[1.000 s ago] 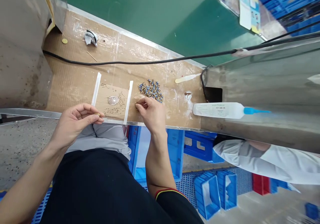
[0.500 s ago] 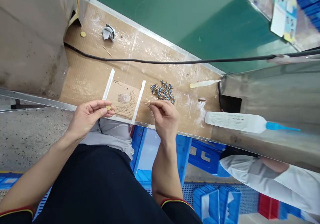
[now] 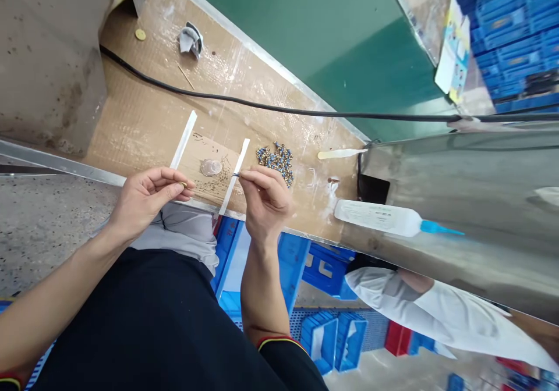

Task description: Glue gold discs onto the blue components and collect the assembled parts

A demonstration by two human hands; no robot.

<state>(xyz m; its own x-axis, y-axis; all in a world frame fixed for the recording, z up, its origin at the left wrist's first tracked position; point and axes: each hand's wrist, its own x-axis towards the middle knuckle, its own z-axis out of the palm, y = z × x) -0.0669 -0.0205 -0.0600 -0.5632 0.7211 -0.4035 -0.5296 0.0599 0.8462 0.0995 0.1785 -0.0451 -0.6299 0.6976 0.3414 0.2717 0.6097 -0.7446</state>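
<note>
My left hand (image 3: 146,200) is closed in a pinch on a small yellow disc (image 3: 183,184), seen nearly edge-on at the fingertips. Between thumb and forefinger of my right hand (image 3: 267,202) sits a small blue-tipped pin-like piece (image 3: 236,174), its tip pointing left. Just behind the right hand lies a pile of small blue and brass-coloured pieces (image 3: 276,158). Between the hands, a clear gel-like blob (image 3: 211,167) rests on a cardboard patch (image 3: 203,146) marked with dark specks. White strips (image 3: 184,138) border this patch on both sides.
A black cable (image 3: 244,101) crosses the cardboard-covered bench (image 3: 131,112). A white bottle with a blue nozzle (image 3: 378,217) lies at the right, near a pale spatula (image 3: 343,153). Further back are a yellow disc (image 3: 140,34) and a crumpled grey-white scrap (image 3: 190,40). Another person's white clothing (image 3: 437,309) shows lower right.
My right hand has moved left from beside the pile toward my left hand, and the blue-tipped piece now shows in its fingers. The left hand's disc has turned edge-on. The view has shifted.
</note>
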